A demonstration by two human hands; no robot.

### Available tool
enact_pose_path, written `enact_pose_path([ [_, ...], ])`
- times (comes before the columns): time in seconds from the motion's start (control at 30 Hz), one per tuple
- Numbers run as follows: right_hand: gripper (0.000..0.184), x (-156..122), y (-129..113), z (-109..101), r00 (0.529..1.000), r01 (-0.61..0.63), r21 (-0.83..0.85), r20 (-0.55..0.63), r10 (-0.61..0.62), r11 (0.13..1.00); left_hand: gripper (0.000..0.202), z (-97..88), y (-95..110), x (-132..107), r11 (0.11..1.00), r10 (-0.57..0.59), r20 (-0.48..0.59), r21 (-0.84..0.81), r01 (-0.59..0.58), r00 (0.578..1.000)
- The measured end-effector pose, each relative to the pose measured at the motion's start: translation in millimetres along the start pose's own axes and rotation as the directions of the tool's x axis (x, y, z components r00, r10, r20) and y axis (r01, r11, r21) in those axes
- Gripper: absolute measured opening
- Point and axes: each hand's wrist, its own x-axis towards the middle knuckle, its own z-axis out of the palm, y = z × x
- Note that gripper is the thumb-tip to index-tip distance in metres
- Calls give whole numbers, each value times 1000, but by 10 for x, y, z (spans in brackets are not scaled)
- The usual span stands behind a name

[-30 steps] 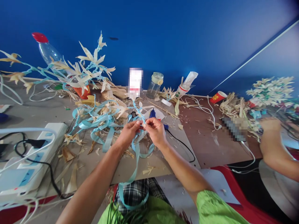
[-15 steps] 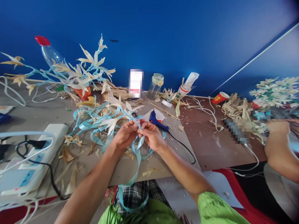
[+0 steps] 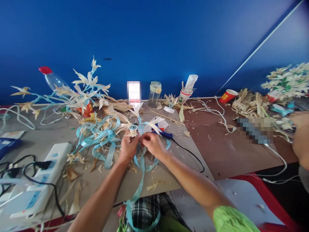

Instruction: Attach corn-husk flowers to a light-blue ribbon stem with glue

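My left hand and my right hand meet over the table, fingers pinched together on a light-blue wrapped stem that carries pale corn-husk flowers. A light-blue ribbon trails from between my hands down to my lap. A heap of the same ribbon and husk flowers lies just left of my left hand. A blue glue gun rests right behind my right hand, its black cord running right.
A white power strip with plugged black cables lies front left. At the back stand a flower branch in a red cup, a red-capped bottle, a glass jar and paper cups. Another person's arm works at the right.
The view tilted up and my hands sit lower in frame. The flowered stem turned between my fingers, its blooms now above and right of my hands. The other person's arm shifted right.
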Motion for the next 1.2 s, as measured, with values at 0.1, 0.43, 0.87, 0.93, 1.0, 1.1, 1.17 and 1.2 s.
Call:
enact_pose_path([
  [0.1, 7, -13, -31, -20, 999, 36, -156, -1, -37, 987, 16, 35, 0, -12, 995, 65, -114, 84, -55, 991],
  [0.43, 17, -57, -173, -115, 981, 174, -427, -1, -193, 887, 20, 50, 0, 9, 773, -251, 212, -543, 327, 945],
  [0.87, 7, 16, -172, -197, 989, 130, -25, 66, -129, 991, 28, -78, 126, -19, 655, -227, 469, -575, 491, 853],
  [0.93, 6, 36, -169, -201, 993, 100, 44, 63, -103, 994, 21, -74, 106, -2, 681, -239, 455, -551, 482, 858],
  [1.0, 4, 44, -189, -209, 996, 50, 134, 66, -59, 990, 14, -64, 85, 10, 703, -251, 407, -547, 454, 878],
  [1.1, 4, 31, -243, -218, 991, -35, 290, 135, -4, 956, 12, -47, 66, 8, 724, -238, 412, -528, 444, 879],
  [1.17, 5, 13, -271, -217, 982, -88, 360, 190, 19, 929, 11, -41, 61, -1, 728, -212, 462, -513, 455, 861],
  [1.2, 6, 5, -279, -213, 976, -112, 384, 214, 30, 917, 12, -40, 57, -6, 729, -198, 482, -510, 457, 854],
])
